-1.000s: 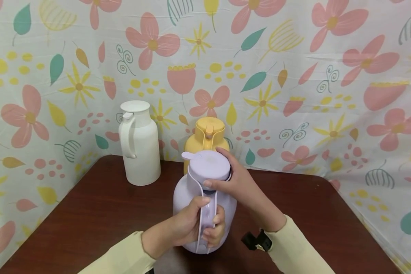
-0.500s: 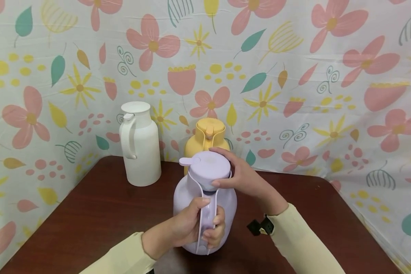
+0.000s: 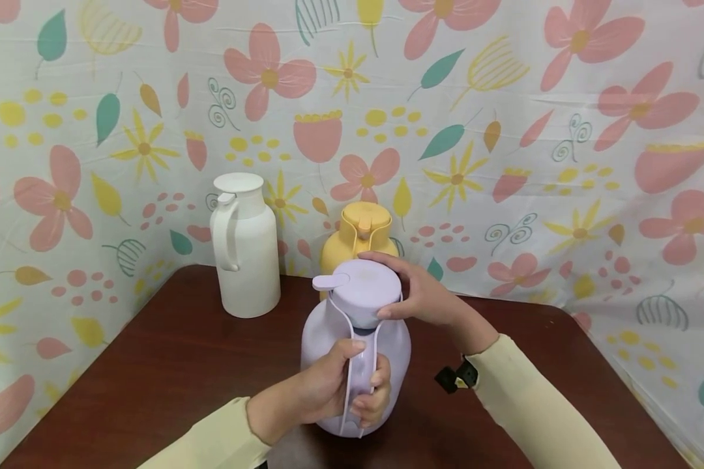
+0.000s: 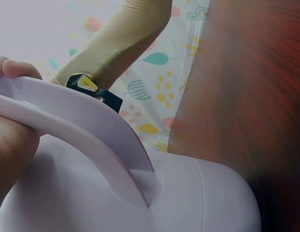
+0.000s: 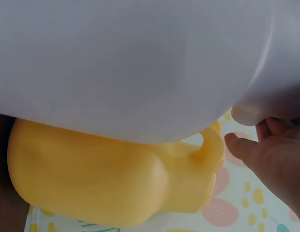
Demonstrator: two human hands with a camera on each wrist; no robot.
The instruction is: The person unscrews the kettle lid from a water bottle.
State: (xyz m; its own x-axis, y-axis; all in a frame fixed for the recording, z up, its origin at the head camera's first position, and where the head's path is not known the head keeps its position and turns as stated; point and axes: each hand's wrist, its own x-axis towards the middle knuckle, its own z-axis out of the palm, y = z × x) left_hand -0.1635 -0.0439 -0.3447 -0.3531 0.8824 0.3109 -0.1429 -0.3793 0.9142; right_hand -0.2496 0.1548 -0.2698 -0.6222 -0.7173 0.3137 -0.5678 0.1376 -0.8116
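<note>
A lilac thermos jug [image 3: 318, 339] stands on the table, its handle [image 3: 360, 374] facing me. My left hand [image 3: 322, 387] grips that handle, thumb near its top and fingers wrapped round the right side. Over the jug's round lid [image 3: 366, 283] is my right hand [image 3: 434, 299], holding it with the thumb in front and the fingers behind. A tab [image 3: 327, 282] on the lid points left. Under the lid's front edge a dark band shows at the neck. The left wrist view shows the handle [image 4: 87, 140] close up; in the right wrist view the jug body [image 5: 130, 63] fills the top.
Close behind the lilac jug is a yellow jug [image 3: 336, 254], partly hidden. A white jug [image 3: 249, 267] with a handle stands at the back left of the dark brown table [image 3: 211, 365]. Floral fabric [image 3: 446, 195] hangs behind the table and along its sides.
The lid has turned counterclockwise seen from above, its tab swinging toward me. My right hand has shifted round the lid's right side. The left hand keeps its grip on the handle.
</note>
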